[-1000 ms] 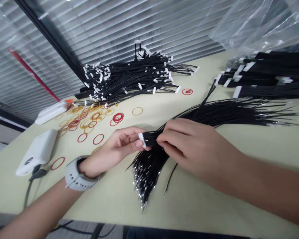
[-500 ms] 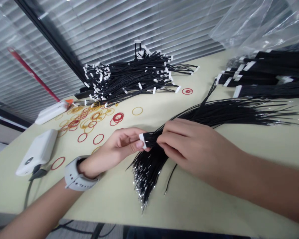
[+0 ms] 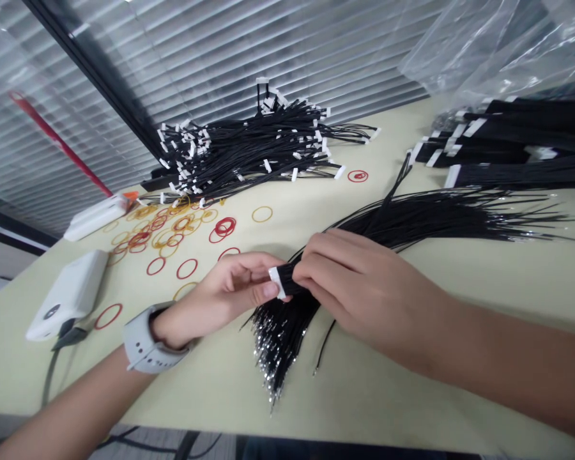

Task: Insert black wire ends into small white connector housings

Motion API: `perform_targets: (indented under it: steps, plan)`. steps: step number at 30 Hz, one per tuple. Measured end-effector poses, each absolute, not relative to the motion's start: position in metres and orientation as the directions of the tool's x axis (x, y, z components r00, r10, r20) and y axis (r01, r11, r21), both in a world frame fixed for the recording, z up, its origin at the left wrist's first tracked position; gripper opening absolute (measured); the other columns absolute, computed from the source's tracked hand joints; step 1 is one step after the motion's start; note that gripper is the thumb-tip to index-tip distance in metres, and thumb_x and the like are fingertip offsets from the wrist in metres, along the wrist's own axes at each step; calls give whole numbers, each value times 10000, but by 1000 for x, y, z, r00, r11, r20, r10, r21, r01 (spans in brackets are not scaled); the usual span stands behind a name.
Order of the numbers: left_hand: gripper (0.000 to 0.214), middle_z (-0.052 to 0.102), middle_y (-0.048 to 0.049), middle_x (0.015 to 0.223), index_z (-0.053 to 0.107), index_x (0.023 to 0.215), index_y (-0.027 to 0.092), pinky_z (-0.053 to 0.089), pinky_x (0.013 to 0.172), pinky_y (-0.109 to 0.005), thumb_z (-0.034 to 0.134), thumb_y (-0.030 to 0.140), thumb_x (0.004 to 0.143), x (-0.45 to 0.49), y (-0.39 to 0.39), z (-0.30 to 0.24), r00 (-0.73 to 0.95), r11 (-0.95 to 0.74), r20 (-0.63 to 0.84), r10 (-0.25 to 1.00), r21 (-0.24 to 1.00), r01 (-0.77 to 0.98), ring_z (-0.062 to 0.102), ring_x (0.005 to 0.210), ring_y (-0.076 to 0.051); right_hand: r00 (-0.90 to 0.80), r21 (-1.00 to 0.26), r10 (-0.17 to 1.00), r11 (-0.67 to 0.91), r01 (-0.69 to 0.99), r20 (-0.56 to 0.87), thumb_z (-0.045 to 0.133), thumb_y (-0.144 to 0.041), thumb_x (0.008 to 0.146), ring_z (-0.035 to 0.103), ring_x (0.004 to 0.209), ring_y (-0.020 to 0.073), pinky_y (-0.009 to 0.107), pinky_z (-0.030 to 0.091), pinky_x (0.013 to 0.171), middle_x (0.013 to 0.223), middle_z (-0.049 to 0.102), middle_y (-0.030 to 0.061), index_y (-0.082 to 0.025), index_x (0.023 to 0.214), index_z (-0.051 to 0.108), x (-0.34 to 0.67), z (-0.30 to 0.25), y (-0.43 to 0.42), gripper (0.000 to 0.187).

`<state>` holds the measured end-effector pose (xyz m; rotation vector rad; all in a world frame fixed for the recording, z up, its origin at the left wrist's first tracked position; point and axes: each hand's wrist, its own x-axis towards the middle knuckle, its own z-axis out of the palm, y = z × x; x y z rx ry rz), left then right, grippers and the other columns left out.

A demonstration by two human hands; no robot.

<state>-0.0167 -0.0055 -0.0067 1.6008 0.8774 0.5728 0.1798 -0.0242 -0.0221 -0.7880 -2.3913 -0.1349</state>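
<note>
Compared with half a second ago, the left hand (image 3: 225, 294) is sitting slightly lower in view, nearer the person, and is bringing the white connector (image 3: 276, 282) down with it. The right hand (image 3: 359, 281) is reaching a little farther left, its fingertips pressing nearer to the connector, so less of the black wires (image 3: 286, 280) is showing between the two. A red band (image 3: 229, 249) is now peeking out just above the left hand, and more of a yellow band (image 3: 184, 284) is showing near the wrist.
</note>
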Motion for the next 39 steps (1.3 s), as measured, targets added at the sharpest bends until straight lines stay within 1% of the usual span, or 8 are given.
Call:
perform_targets:
  steps: [3, 6, 9, 13, 20, 24, 30, 39]
  plan:
    - [186, 645, -24, 756, 649, 969, 167, 443, 653, -192, 573, 155, 800, -15, -4, -8, 561, -59, -66, 826, 978, 201, 574, 714, -113, -676, -66, 451, 855, 514, 583, 366, -70, 840, 430, 697, 146, 300, 355, 668, 756, 510, 42, -159, 759, 566, 181, -21, -25, 233]
    - [213, 637, -8, 776, 635, 999, 187, 449, 657, -178, 566, 136, 804, -15, -3, -10, 527, -23, -71, 847, 985, 170, 566, 704, -92, -812, -32, 372, 915, 401, 451, 492, -82, 772, 431, 723, 150, 291, 353, 660, 773, 504, 28, -164, 783, 547, 184, -25, -23, 99]
    - [212, 630, -6, 779, 627, 1008, 186, 450, 655, -158, 546, 132, 820, -15, -2, -12, 508, -15, -70, 858, 987, 162, 558, 702, -79, -841, -43, 414, 903, 427, 349, 544, -46, 690, 429, 760, 165, 284, 367, 640, 843, 506, 50, -149, 842, 537, 187, -29, -21, 184]
    - [214, 628, 3, 777, 616, 1021, 202, 450, 672, -148, 538, 144, 831, -17, -1, -14, 504, -8, -61, 861, 991, 133, 560, 716, -70, -825, 0, 446, 880, 476, 347, 529, -6, 651, 431, 779, 184, 301, 375, 644, 887, 512, 71, -134, 881, 525, 188, -28, -21, 264]
    - [167, 626, -10, 784, 620, 973, 186, 450, 655, -173, 555, 174, 820, -18, -2, -14, 463, 14, -89, 882, 987, 163, 563, 721, -92, -651, -196, 613, 778, 597, 447, 461, -14, 759, 473, 664, 138, 269, 361, 618, 761, 550, 12, -148, 895, 521, 190, -26, -16, 200]
    - [201, 627, -9, 783, 622, 945, 181, 461, 663, -197, 620, 120, 753, -16, -3, -12, 432, 27, -88, 898, 989, 145, 580, 724, -110, -574, -288, 676, 727, 623, 462, 425, -107, 834, 506, 688, 136, 273, 362, 638, 761, 579, 14, -167, 836, 578, 189, -21, -14, 165]
    - [171, 632, -3, 791, 628, 914, 178, 456, 695, -187, 585, 91, 773, -15, -3, -9, 444, 13, -82, 892, 988, 157, 576, 747, -102, -463, -438, 781, 621, 650, 420, 463, -219, 842, 487, 636, 108, 239, 341, 568, 706, 561, -7, -180, 714, 574, 187, -15, -14, 174]
    - [162, 618, 6, 769, 621, 942, 186, 436, 646, -167, 554, 121, 810, -16, -3, -10, 445, 25, -86, 891, 990, 141, 557, 700, -84, -436, -526, 784, 620, 582, 442, 471, -174, 834, 514, 689, 111, 234, 369, 619, 738, 565, -2, -180, 743, 591, 185, -19, -12, 151]
